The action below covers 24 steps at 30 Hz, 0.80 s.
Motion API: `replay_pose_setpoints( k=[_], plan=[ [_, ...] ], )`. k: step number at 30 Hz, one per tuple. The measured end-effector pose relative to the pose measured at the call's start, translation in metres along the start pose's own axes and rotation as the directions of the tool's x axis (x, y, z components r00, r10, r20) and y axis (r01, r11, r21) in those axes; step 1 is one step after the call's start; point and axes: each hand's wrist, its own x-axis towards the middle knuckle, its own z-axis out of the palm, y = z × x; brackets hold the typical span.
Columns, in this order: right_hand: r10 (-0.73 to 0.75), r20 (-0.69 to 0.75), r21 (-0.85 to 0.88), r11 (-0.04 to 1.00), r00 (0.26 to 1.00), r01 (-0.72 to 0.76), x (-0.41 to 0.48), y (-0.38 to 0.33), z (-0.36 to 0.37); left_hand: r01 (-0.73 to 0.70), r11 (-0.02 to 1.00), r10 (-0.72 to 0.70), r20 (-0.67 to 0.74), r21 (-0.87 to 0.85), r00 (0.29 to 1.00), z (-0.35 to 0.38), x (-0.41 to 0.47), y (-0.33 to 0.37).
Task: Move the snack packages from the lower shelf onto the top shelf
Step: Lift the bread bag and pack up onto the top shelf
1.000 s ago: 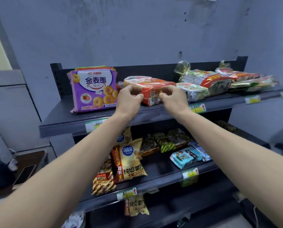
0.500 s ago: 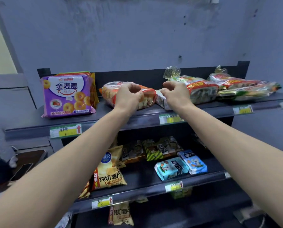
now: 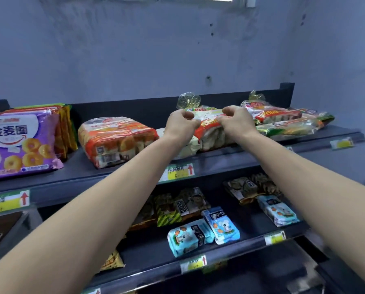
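Observation:
Both my arms reach up to the top shelf (image 3: pixel 135 172). My left hand (image 3: pixel 180 123) and my right hand (image 3: pixel 237 122) pinch the two sides of a clear bread bag with a red and white label (image 3: pixel 209 126), which lies on a pale package at the shelf's middle. An orange bread bag (image 3: pixel 116 141) rests to the left of it, apart from my hands. On the lower shelf (image 3: pixel 230 249) lie light blue snack packs (image 3: pixel 191 237), another blue pack (image 3: pixel 278 210) and dark green-striped packs (image 3: pixel 171 206).
Purple ring-cookie packs (image 3: pixel 18 145) stand at the top shelf's left end. More bread bags (image 3: pixel 283 119) are piled at its right. Yellow price tags (image 3: pixel 178 170) line the shelf fronts. A blue-grey wall rises behind. A yellow chip bag (image 3: pixel 111 261) sits low left.
My hands let go of the orange bread bag and moved right onto the red-and-white labelled bag. The view has shifted right and closer.

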Motion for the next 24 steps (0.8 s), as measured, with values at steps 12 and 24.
replay_pose_setpoints(
  k=[12,24],
  plan=[
    [0.270,0.146,-0.203,0.950,0.952,-0.238,0.075,0.014,-0.001,0.266,0.956,-0.281,0.118,0.126,0.952,0.022,0.085,-0.010],
    [0.294,0.190,0.211,0.920,0.937,-0.331,0.095,0.031,-0.002,0.246,0.964,-0.240,0.071,-0.102,0.968,0.035,0.078,0.000]
  ],
)
